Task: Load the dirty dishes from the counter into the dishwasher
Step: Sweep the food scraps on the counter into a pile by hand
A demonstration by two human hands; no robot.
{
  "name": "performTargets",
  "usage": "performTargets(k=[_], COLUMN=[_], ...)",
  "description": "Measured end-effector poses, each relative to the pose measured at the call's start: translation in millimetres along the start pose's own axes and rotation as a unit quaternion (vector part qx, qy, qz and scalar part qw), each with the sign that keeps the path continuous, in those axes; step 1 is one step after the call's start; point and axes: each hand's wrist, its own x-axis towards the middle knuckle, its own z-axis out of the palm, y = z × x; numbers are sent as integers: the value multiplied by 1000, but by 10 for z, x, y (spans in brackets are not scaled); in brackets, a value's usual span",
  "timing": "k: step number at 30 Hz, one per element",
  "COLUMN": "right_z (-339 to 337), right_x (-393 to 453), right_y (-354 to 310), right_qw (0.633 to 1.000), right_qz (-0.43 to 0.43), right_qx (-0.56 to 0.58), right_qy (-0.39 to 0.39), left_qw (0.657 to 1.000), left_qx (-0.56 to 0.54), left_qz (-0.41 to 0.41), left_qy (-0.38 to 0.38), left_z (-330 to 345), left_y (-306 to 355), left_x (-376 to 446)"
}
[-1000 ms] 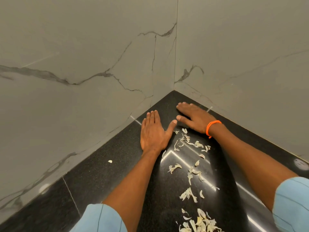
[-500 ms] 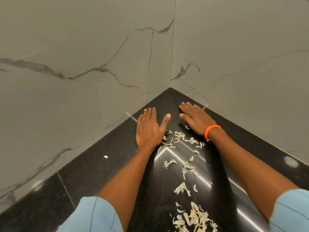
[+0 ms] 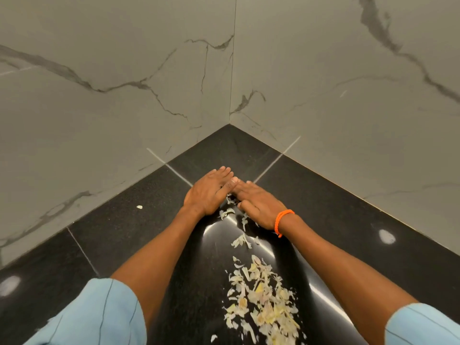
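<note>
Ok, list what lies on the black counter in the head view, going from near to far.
Big heap of pale peel scraps → small cluster of scraps → orange braided wristband → the flat-lying hands, left hand and right hand → bare black counter corner.

Two marble walls (image 3: 348, 95) meet in a corner and close the black table (image 3: 361, 232) off at the back. Pale peelings (image 3: 261, 302) litter the middle strip between the forearms. Bare table lies open on either side, save one scrap (image 3: 139, 207) at left.
</note>
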Motion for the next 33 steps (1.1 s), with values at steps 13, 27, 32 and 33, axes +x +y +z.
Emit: performTargets(k=[13,27,32,33], right_z=[278,425,434,441], right_x=[-1361,-2167,-2167,-2169], right_y=[-861,-651,-647,-646], right_qw=[1000,982,980,979], right_qz=[4,173,178,180], right_qx=[13,-60,-75,-80], right_qy=[-10,49,47,44], left_qw=[999,926,976,981], left_qx=[10,25,99,112], left_qz=[-19,-348,-190,-156], left_qy=[-40,143,45,29], left_z=[229,-498,-415,-376], left_y=[802,-453,-403,-311], left_x=[-1570,-1924,-1727,-1722])
